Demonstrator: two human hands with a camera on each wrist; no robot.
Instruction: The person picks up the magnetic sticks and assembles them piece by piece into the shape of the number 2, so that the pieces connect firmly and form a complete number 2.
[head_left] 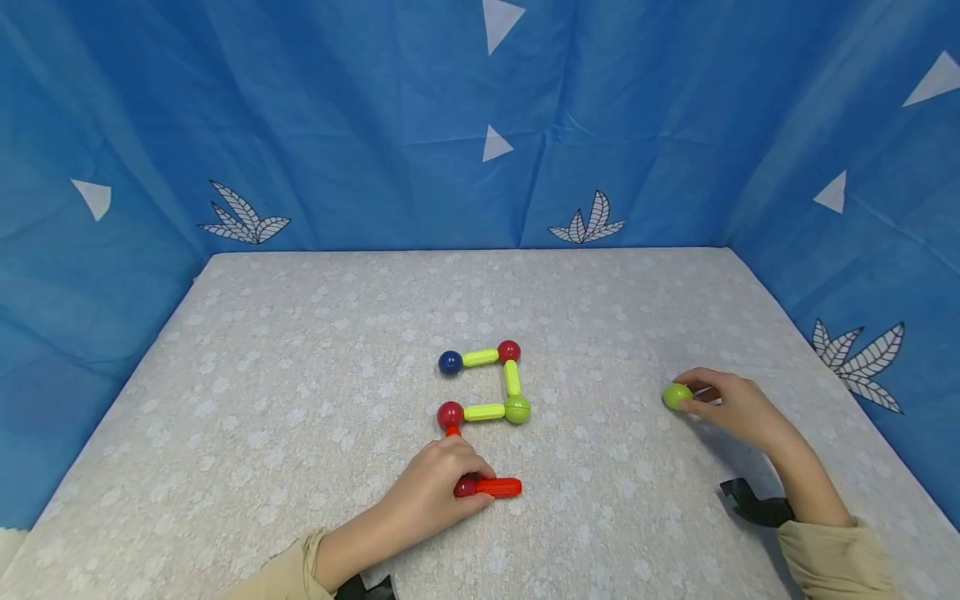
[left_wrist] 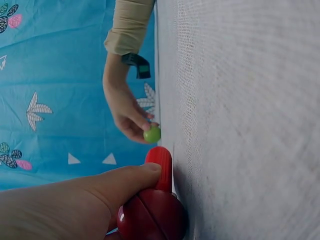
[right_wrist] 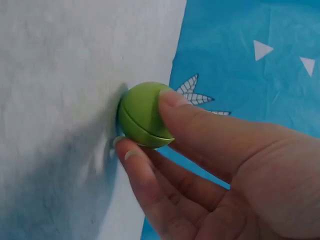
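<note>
A chain of toy balls and rods lies on the table. It runs from a blue ball (head_left: 451, 362) along yellow-green rods (head_left: 483, 412), past a red ball (head_left: 508, 351) and a green ball (head_left: 517, 409), to another red ball (head_left: 450, 415). A red rod leads from there under my left hand (head_left: 438, 483), partly hidden. At the near end, that hand pinches a red rod (head_left: 501, 487), its thumb (left_wrist: 142, 177) lying along it, beside a dark red ball (left_wrist: 152, 217). Over at the right, my right hand (head_left: 738, 408) pinches a loose green ball (right_wrist: 145, 115) between thumb and fingers.
A pale floral cloth (head_left: 300, 333) covers the table. Blue curtains (head_left: 360, 125) with white leaf and triangle prints stand at the back and both sides. Each wrist wears a black strap (head_left: 757, 504).
</note>
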